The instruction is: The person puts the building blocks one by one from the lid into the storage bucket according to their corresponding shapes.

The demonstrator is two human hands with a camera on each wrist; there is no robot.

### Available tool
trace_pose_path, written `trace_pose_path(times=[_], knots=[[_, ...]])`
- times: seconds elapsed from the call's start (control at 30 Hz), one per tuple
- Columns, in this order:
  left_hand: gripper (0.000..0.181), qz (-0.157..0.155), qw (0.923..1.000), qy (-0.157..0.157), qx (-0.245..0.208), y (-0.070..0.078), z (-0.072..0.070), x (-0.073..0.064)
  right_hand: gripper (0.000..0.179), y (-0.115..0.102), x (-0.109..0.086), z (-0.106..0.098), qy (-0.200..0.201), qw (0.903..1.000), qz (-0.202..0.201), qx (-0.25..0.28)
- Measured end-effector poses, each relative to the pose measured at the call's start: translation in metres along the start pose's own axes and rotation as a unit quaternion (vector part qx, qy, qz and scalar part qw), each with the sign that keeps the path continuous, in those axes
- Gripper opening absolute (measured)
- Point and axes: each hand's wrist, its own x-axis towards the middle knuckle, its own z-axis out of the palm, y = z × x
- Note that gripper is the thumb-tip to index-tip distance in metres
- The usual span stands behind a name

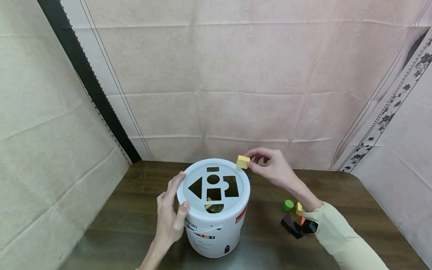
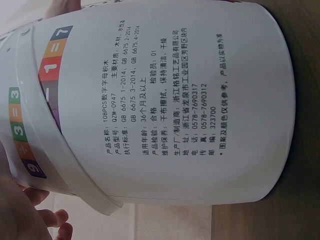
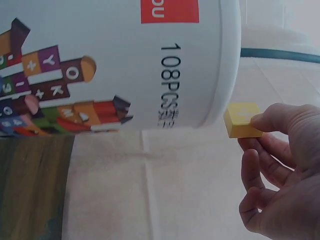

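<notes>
A white bucket (image 1: 210,240) stands upright on the wooden table, its white lid (image 1: 216,182) cut with shaped holes. My left hand (image 1: 171,213) rests against the left side of the lid's rim, thumb at its front edge and fingertips farther back. Beside the rim at the back right, my right hand (image 1: 271,167) pinches a small yellow block (image 1: 243,162) between thumb and fingers. The right wrist view shows this yellow block (image 3: 242,120) just beyond the bucket's lid edge. Some yellow is visible inside the bucket through the lower holes.
Right of the bucket, partly behind my right forearm, lie a green cylinder (image 1: 288,205), a yellow block (image 1: 299,209), a bit of orange and several dark blocks (image 1: 293,227). Light cloth (image 1: 236,93) hangs behind the table (image 1: 114,232) and along both sides.
</notes>
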Motion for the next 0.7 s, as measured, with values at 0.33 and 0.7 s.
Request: trace_pose_path(times=[0.33, 0.7], knots=[[0.065, 0.002, 1.0, -0.001, -0.003, 0.0, 0.0, 0.0, 0.017, 0.006, 0.02, 0.021, -0.014, 0.9993, -0.029, -0.017], [0.066, 0.002, 1.0, -0.001, 0.001, 0.001, 0.0, 0.0, 0.018, 0.011, 0.039, 0.044, -0.048, 0.997, -0.049, -0.035]])
